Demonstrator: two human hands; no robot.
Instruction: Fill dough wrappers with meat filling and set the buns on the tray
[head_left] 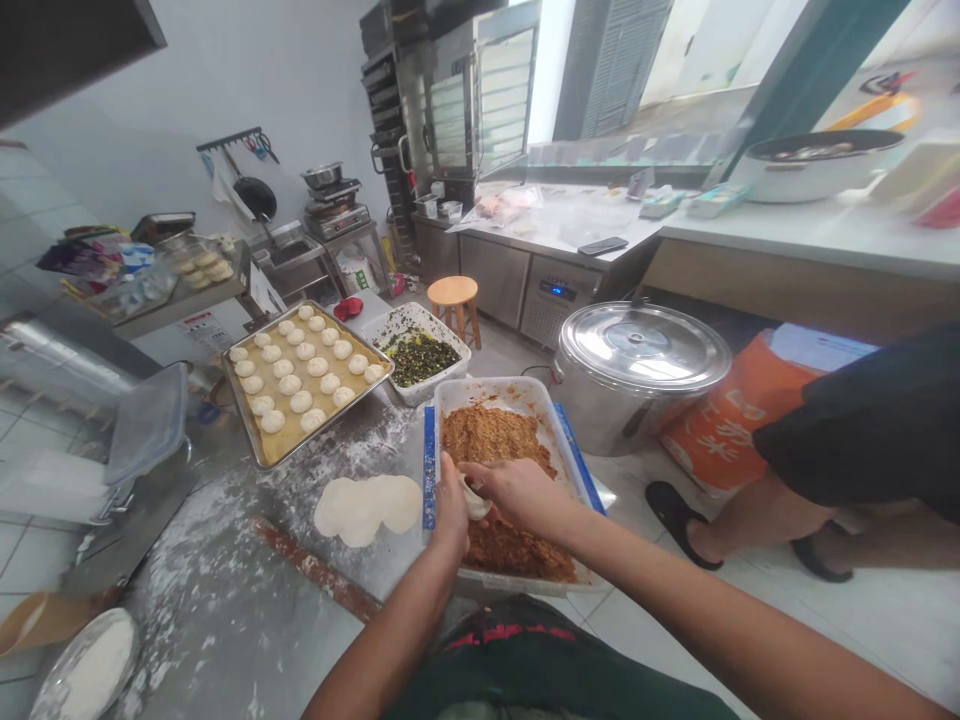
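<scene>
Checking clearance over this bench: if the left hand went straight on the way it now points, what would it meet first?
Probably the brown filling in the white tub: the left hand, cupping a dough piece with the right hand, points away over it. Height above it is unclear.

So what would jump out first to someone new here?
The left hand and right hand pinch a dough piece over a tub of brown filling, centre. A tray of white dough balls lies back left on the floured table; a big steel pot stands right.

Small white dough [475, 498] — cupped, over brown filling [491, 435]
</scene>
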